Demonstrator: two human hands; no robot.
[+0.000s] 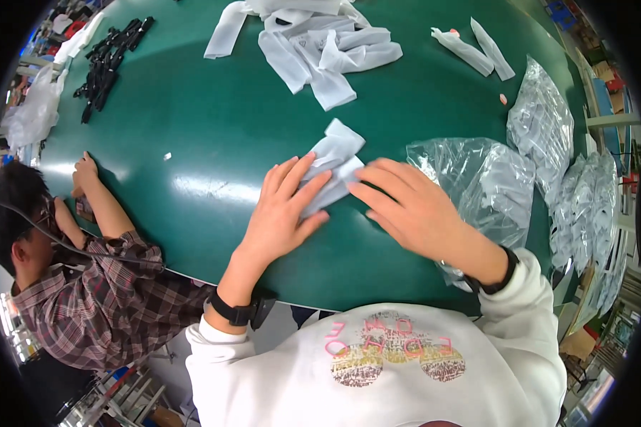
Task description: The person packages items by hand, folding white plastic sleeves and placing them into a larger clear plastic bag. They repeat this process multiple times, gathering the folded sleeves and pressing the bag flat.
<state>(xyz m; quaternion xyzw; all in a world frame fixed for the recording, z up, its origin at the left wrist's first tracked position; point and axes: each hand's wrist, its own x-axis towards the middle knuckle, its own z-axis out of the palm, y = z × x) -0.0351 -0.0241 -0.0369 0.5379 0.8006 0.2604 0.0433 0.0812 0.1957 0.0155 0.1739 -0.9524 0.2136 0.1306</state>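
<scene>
Two or so white, frosted, soft-looking sleeves (340, 144) lie overlapping on the green table, in front of me; what is inside them, if anything, I cannot make out. My left hand (278, 210) rests over their left side with its fingers spread and stretched. From the right, my right hand (414, 210) reaches in, fingers apart and slightly bent, its fingertips touching the sleeves' right edge. Beside my right hand sits a large clear plastic bag (470, 160) with white pieces inside. Farther away is a loose pile of similar white sleeves (327, 53).
Two white sleeves (470, 53) lie at the far right, near a small pink piece (503, 99). More filled clear bags (541, 128) line the right edge. Black slender items (114, 64) are heaped far left. A person in a plaid shirt (100, 299) sits at left, arms on the table.
</scene>
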